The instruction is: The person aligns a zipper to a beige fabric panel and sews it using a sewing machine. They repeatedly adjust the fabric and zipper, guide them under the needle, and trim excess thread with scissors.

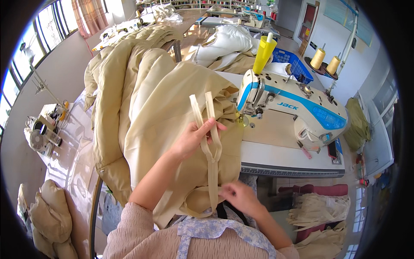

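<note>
A long beige zipper [213,172] hangs in front of me, its two upper tape ends spread apart and standing up. My left hand [199,137] is closed around both tapes, a little above where they join. Lower down, the zipper curls into a loop, and my right hand [242,197] has its fingers pinched at the edge of that loop; the fingertips are partly hidden. Behind both hands spreads a beige padded garment [161,108], draped over the table and down to my lap. Its right edge reaches the needle area of a white and blue sewing machine [297,105].
A yellow holder [264,54] stands on the machine, with thread cones [318,58] at its right. Behind are white padded pieces [228,43] and a blue basket [297,64]. A phone [332,151] lies at the table's right. Stacked fabric [321,211] sits below; a small fan [39,140] stands left.
</note>
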Motion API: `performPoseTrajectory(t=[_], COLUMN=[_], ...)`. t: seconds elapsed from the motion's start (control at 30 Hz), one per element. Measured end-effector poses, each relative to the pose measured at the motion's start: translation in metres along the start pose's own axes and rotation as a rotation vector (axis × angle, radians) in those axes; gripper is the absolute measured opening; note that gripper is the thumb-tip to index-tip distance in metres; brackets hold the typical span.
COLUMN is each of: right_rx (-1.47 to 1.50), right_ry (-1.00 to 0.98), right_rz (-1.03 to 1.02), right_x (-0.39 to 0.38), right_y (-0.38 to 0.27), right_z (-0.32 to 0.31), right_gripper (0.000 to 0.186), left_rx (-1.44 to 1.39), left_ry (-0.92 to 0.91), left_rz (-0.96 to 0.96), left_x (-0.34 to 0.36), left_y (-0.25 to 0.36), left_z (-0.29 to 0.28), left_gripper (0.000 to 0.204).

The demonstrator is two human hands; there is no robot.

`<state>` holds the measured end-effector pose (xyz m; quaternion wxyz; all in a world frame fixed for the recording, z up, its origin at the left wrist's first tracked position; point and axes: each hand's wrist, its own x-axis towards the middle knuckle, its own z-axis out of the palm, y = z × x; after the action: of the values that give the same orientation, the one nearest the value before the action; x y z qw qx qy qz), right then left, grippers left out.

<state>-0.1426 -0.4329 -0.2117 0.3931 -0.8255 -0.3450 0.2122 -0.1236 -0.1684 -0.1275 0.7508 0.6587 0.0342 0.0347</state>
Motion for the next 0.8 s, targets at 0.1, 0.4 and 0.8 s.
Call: performPoseTrajectory(t=[0.1,0.4,0.8], right_rx=[0.151,0.527,0.460], right_ry=[0.410,0.197,0.117], right_rz=[-0.301,-0.024,-0.194], right_x=[0.042,0.054,0.081], right_y=[-0.028,-0.064,-0.077], right_z=[-0.029,-0.054,-0.095], right_gripper=[0.041,0.034,0.009], left_rx=[-0.011,-0.027,-0.197], left_ry=[-0.106,0.033,-0.057], left_rz=[0.015,0.025,-0.073], left_x=[-0.013,-0.033,-0.044], left_y=[0.005,-0.003,-0.006], left_z=[0.016,0.033,0.048], left_gripper=[0.043,0.037,0.020])
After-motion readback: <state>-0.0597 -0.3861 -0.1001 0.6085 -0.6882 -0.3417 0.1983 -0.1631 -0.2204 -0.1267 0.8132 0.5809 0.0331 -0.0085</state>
